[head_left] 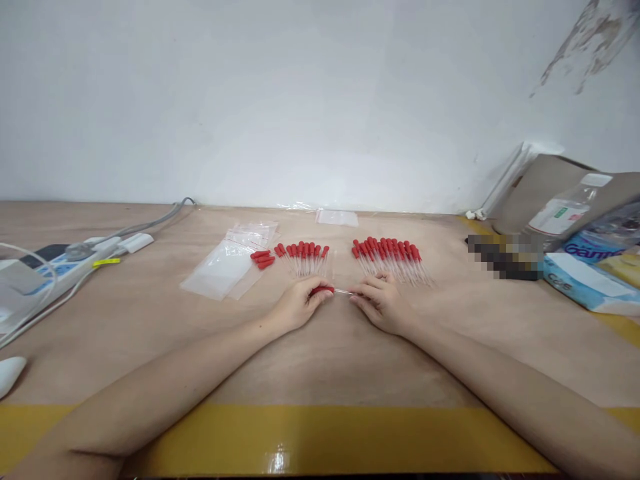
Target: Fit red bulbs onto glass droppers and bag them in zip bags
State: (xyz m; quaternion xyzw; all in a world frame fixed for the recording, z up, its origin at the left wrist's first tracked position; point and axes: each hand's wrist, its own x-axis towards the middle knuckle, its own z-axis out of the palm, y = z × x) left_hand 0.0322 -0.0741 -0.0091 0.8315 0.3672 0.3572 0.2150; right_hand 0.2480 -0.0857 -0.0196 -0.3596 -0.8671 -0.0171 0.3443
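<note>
In the head view, the left fingers point(320, 300) are pinched around a red bulb point(326, 289), and the right fingers point(367, 291) are pinched on the far end of a thin clear tube point(342, 291) that runs between them, in line with the bulb. The bulb should be light and squishy like rubber, so it is easy to grip but may squash if squeezed hard. The tube looks light, stiff and smooth, so it could slip; I can't tell if it is glass, which could snap. The best place to hold the tube is likely close to the bulb, gently and straight. On the tabletop point(295, 373), past the left fingers, are some loose red bulbs point(263, 261) and a small row of droppers point(306, 251); just past the right fingers is a bigger bunch of droppers point(384, 248)
</note>
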